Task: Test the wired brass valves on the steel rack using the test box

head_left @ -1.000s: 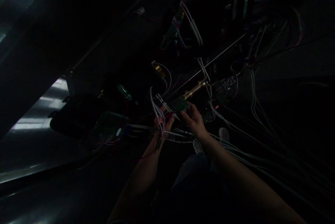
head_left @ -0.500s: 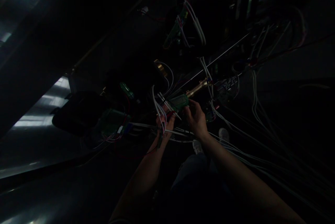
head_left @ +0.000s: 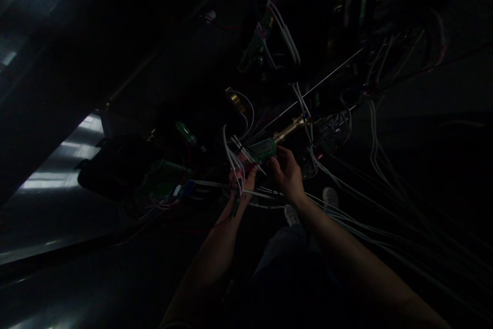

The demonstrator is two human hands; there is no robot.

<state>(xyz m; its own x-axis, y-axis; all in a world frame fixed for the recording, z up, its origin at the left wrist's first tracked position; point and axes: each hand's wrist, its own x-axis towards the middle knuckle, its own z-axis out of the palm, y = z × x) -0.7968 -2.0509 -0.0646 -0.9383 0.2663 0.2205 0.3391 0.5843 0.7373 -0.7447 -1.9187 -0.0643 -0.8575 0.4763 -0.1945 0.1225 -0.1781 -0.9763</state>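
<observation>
In the dim head view, a green circuit board [head_left: 264, 151] with a greyish face is held between my hands. My left hand [head_left: 243, 177] is closed at its lower left end, partly covered by a bundle of white wires [head_left: 231, 154] that runs over the fingers. My right hand [head_left: 287, 175] pinches the board's right end between thumb and fingers. Just beyond the board's upper right corner lies a brass pipe fitting [head_left: 290, 130]. Darkness hides the exact finger contact.
Another green board [head_left: 165, 180] with wires sits at the left, and one more [head_left: 252, 49] lies farther up. Long white cables [head_left: 358, 234] trail to the lower right. A shiny metal panel [head_left: 57, 185] fills the left side. My shoes [head_left: 291, 215] show below.
The board has tilted so that more of its face shows. My right thumb has shifted from its front to its lower right edge. My left hand stays nearly in place.
</observation>
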